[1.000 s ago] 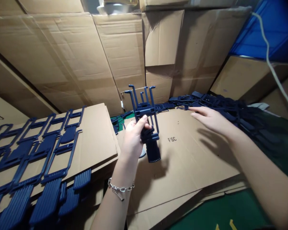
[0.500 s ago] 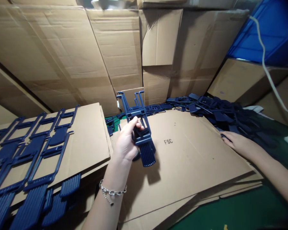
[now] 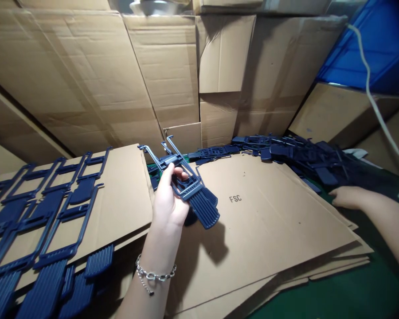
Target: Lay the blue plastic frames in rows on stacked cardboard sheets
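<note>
My left hand [image 3: 171, 201] is closed around several dark blue plastic frames [image 3: 182, 179], stacked together, with thin hooked arms at the top and ribbed paddles at the lower end. They are tilted above the cardboard sheet [image 3: 269, 221], casting a shadow on it. At the right edge of that sheet, my right hand [image 3: 349, 198] hangs low over the green surface. Its fingers point down and are mostly hidden, and no piece shows in them. A flat dark blue piece [image 3: 310, 185] lies by the sheet's edge near this hand. Behind it spreads a heap of similar frames [image 3: 299, 155].
On the left, more blue frames [image 3: 63, 212] lie in overlapping rows on a cardboard stack [image 3: 126, 186]. Tall cardboard boxes [image 3: 162, 66] wall off the back. A blue crate [image 3: 375, 48] and a white cable [image 3: 367, 79] are at upper right. The green tabletop [image 3: 322, 292] shows at lower right.
My left hand has turned the frames so their hooked ends lean further left. My right hand has moved right, off the dark piece at the sheet's edge.
</note>
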`<state>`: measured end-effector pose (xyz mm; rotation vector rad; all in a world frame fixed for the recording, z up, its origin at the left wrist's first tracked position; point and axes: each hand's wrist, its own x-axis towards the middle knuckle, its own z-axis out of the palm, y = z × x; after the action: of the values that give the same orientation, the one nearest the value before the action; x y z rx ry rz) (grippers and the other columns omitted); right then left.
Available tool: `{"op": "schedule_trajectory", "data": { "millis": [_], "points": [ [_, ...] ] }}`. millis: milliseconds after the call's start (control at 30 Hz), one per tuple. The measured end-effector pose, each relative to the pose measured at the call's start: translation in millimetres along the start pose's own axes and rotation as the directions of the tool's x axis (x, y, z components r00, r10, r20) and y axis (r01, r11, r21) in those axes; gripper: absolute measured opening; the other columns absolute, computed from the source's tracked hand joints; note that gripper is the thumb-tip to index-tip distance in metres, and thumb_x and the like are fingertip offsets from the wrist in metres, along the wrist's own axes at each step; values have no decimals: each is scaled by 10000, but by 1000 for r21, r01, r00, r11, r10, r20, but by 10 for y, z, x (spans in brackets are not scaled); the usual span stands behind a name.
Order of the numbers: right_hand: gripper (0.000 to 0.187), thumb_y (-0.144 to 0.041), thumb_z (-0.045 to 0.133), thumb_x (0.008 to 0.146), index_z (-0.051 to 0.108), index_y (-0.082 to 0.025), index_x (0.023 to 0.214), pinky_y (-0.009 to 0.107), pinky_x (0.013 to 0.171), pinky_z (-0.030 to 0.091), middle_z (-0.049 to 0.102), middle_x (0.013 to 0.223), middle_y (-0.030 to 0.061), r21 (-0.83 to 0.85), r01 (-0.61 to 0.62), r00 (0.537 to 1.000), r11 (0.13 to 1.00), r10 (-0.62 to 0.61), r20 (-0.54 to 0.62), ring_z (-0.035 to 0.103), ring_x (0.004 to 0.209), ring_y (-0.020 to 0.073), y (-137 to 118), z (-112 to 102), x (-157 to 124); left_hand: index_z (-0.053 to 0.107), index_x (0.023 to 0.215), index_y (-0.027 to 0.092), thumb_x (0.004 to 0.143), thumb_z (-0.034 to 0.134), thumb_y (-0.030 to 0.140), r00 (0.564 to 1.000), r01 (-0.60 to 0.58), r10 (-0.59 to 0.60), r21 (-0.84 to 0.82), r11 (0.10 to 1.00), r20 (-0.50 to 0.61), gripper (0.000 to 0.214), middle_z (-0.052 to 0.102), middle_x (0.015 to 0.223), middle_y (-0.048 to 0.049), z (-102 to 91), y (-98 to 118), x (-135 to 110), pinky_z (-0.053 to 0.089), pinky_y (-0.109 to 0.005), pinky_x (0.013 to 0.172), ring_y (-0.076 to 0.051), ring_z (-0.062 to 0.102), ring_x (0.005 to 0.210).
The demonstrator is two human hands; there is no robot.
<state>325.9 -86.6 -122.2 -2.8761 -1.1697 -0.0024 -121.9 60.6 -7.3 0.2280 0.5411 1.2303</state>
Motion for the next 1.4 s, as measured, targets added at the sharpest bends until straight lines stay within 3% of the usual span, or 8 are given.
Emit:
{"op": "schedule_trajectory", "data": {
  "millis": [100,233,467,600,767,1033,1267,1400],
  "points": [
    [258,-325,612,701,669,-176,905,418,740,411,589,998,198,-9,-27,1000,1000,27,8,559,903,356,-189,-224,298,521,701,136,843,518,153,1000,0,0,-8,1000,-11,143,531,595,27,5,12,-1,471,-183,560,-78,526,540],
    [718,-486,584,753,356,-185,1363,494,932,302,211,1398,244,89,-127,991,988,130,-36,282,1230,434,-345,-93,563,515,693,133,853,498,148,1000,8,-8,-2,1000,-12,161,527,595,21,19,11,-6,467,-190,533,-86,524,533],
    [513,-466,473,829,401,-242,1286,403,958,310,270,1369,149,165,-119,977,979,145,-159,277,1255,304,-260,283,580,500,710,129,851,496,142,1000,9,-9,24,1000,-18,141,514,611,14,8,-16,16,469,-197,533,-93,522,543],
    [509,-445,574,772,461,-196,1202,352,965,276,405,1193,180,147,-158,972,976,180,-151,317,1205,300,-214,198,690,484,720,120,854,486,136,999,43,-42,35,998,-14,135,499,628,5,7,-47,15,473,-192,546,-91,518,561],
    [530,-437,576,760,429,-221,1221,333,858,337,307,1251,175,144,-208,962,967,229,-147,322,1166,352,-308,61,785,480,695,117,854,479,146,998,66,-67,66,996,2,161,493,616,8,-5,-65,42,478,-198,522,-95,520,547],
    [473,-414,606,748,450,-262,1168,324,781,387,290,1291,123,144,-56,935,988,102,-340,518,995,284,-346,-294,721,497,672,112,872,459,147,998,19,-12,111,994,-65,206,522,592,5,22,-90,59,489,-207,554,-101,550,561],
    [467,-340,620,749,469,-252,1183,315,836,383,286,1311,124,25,209,819,978,-161,-551,481,1068,280,-626,-881,480,532,674,124,883,486,161,995,101,-100,55,993,-18,217,510,499,42,49,-157,-1,500,-189,574,-81,559,513],
    [529,-211,669,653,498,-219,1154,318,889,387,296,1291,125,14,588,628,809,-445,-638,440,1109,269,-1217,-1258,113,577,691,125,868,514,151,992,124,-127,108,986,18,190,572,541,27,63,-171,-54,508,-207,578,-96,588,543]
  ]
}}
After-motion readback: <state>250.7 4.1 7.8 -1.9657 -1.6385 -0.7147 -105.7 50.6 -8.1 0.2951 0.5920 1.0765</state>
